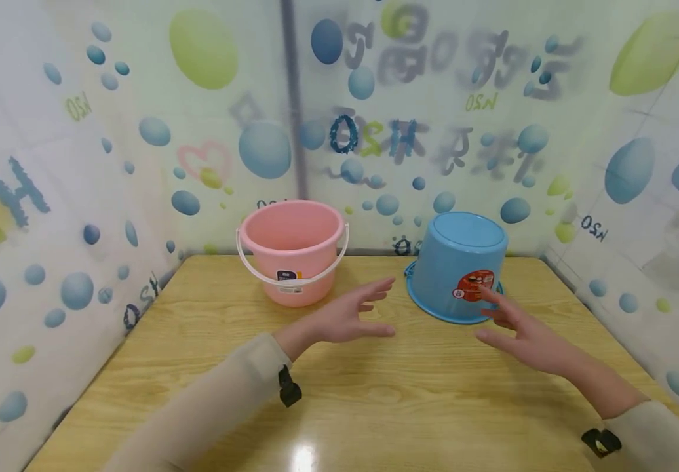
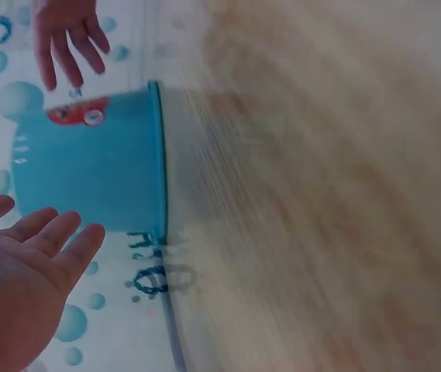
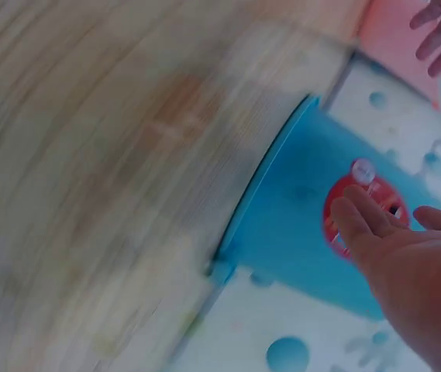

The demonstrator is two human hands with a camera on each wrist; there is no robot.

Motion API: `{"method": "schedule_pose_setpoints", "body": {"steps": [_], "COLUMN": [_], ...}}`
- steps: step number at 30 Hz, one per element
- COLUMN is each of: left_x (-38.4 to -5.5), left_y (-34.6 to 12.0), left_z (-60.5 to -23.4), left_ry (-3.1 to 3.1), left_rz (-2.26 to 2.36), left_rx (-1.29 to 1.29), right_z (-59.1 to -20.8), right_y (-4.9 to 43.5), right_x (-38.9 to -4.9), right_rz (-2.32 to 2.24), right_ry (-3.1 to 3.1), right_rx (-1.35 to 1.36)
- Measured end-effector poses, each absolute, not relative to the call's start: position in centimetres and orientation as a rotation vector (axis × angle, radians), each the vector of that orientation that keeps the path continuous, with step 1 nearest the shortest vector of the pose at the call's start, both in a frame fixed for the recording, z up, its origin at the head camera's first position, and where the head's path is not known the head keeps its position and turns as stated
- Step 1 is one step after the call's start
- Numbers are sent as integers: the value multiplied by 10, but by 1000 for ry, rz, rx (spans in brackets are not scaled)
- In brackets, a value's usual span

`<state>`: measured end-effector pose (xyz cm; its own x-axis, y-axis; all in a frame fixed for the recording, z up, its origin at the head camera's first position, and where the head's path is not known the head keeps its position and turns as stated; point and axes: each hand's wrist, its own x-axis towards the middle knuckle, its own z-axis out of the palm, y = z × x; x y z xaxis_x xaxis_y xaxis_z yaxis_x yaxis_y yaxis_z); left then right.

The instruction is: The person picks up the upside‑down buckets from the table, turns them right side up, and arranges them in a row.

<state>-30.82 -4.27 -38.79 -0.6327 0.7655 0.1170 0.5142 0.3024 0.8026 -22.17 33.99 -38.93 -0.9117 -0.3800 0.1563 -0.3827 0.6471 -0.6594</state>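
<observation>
A blue bucket (image 1: 442, 269) stands upside down at the back right of the table, its base up and a red label (image 1: 470, 286) on its side. To its left a pink bucket (image 1: 301, 262) sits upright, with its white handle hanging across the front. My left hand (image 1: 348, 316) hovers between the two buckets, fingers extended and holding nothing. In front of the blue bucket is my right hand (image 1: 522, 334), also holding nothing, its fingertips overlapping the label's edge in the head view. The right wrist view shows the fingers (image 3: 363, 221) before the label; whether they touch it I cannot tell.
The wooden table (image 1: 339, 406) reaches toward me and shines near its front. A cloth wall (image 1: 316, 85) printed with bubbles and letters rises behind, with similar walls at both sides. A dark strap sits on each sleeve (image 1: 215, 400).
</observation>
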Motion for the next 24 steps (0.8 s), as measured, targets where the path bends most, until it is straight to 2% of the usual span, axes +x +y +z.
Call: {"method": "schedule_pose_setpoints", "body": {"steps": [11,24], "left_x": [-377,-411], "left_y": [2,43], "left_z": [-410,-429], "left_ry": [2405,2580], "left_rz": [1072,830], "left_rx": [993,868], "right_z": [-400,-413], "right_y": [385,391], "right_x": [-258,-294], "right_rz": [1046,907], "right_ry": [-3019,-3166], "right_rx": [442,346]}}
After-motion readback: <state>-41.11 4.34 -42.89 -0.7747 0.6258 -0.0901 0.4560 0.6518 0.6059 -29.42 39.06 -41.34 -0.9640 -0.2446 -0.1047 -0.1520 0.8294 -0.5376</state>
